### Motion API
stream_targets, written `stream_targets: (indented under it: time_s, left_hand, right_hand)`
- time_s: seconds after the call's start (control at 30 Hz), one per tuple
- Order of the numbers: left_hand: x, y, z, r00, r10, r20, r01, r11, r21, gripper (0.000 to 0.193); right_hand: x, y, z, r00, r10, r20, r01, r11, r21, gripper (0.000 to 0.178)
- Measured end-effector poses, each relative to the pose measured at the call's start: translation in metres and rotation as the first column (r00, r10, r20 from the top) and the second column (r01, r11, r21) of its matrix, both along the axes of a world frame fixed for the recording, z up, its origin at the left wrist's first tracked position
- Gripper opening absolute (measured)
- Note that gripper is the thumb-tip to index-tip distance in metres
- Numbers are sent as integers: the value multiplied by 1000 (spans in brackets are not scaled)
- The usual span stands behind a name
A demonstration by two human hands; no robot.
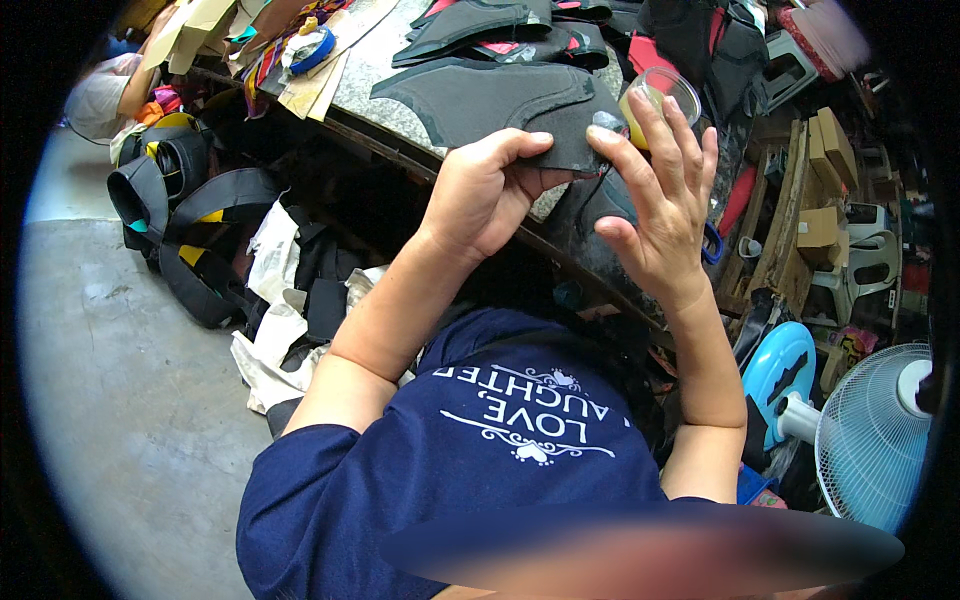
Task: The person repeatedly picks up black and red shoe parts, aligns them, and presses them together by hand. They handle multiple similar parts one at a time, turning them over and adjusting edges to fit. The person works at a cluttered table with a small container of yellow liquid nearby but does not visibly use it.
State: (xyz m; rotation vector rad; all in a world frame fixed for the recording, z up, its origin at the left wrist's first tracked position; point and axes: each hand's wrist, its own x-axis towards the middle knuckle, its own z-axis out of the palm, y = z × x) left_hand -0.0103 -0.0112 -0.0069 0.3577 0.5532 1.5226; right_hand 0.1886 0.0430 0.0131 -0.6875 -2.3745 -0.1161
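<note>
My left hand (480, 195) grips a dark grey fabric piece (500, 100), shaped like a shoe upper, by its near edge, thumb on top. The piece stretches out to the left over the workbench (375, 90). My right hand (660, 215) is open with fingers spread. Its index fingertip is at the piece's right corner, where a small greyish lump shows; what that lump is I cannot make out. Just behind the right fingers stands a clear round tub (634, 128) with something yellow in it. More dark pieces with red parts (475, 25) lie stacked beyond.
A blue tape roll (318, 52) sits on the bench's left among card strips. Black strap-like rolls (215, 200) and white cloth (270, 345) are heaped at left. To the right are a wooden rack (775, 235), a blue plastic object (785, 365) and a fan (870, 430).
</note>
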Motion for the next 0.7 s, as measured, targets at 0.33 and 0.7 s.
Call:
stream_targets:
  time_s: [0.33, 0.7]
  left_hand:
    - [-11, -6, -3, 974, 55, -221, -87, 986, -141, 10]
    - [-13, -11, 2, 913, 62, -403, -96, 993, -65, 9]
  right_hand:
    - [7, 17, 31, 760, -69, -647, -516, 542, -664, 84]
    - [-5, 15, 37, 868, 101, -486, -455, 551, -699, 94]
